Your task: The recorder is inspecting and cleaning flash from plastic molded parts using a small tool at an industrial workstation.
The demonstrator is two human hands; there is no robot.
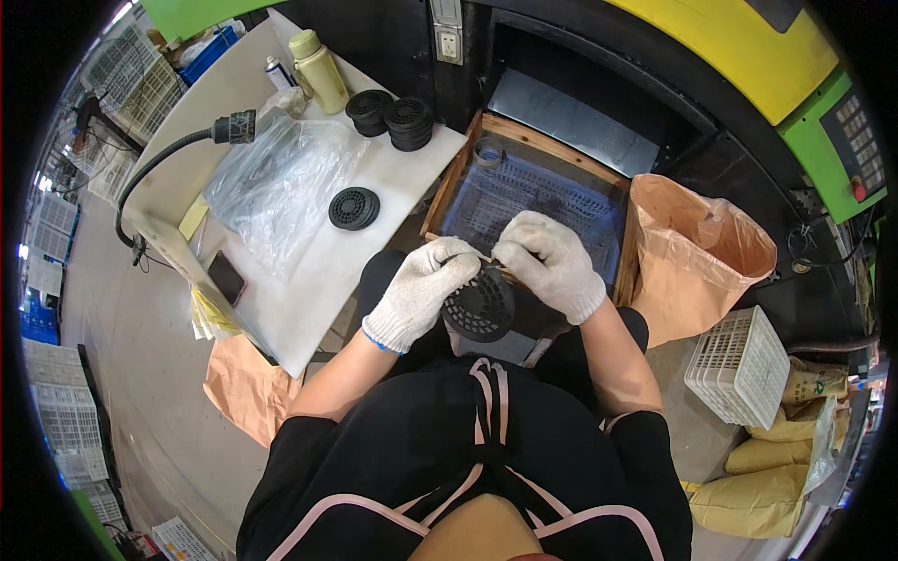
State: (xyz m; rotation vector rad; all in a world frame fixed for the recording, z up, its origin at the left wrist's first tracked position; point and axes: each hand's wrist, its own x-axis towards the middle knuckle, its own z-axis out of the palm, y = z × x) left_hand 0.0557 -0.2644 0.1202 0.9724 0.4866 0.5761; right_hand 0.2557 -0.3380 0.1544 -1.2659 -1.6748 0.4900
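Note:
Both my hands wear white knit gloves and meet in front of my lap. My left hand [421, 292] is closed on the rim of a round black slotted plastic disc [485, 313], which hangs tilted below the fingers. My right hand [550, 266] is closed in a pinch at the disc's upper edge; whatever its fingertips hold is too small to make out. On the white table [323, 304] to the left lie more black slotted discs [354, 208], with two stacks of discs [410, 123] farther back.
A clear plastic bag [281, 178], a phone [226, 278], a lamp [234, 127] and a yellow-green bottle [320, 75] occupy the table. Ahead, a wooden frame [552, 147] surrounds a blue crate [533, 198]. Right are an open paper sack [687, 271] and a white basket [739, 365].

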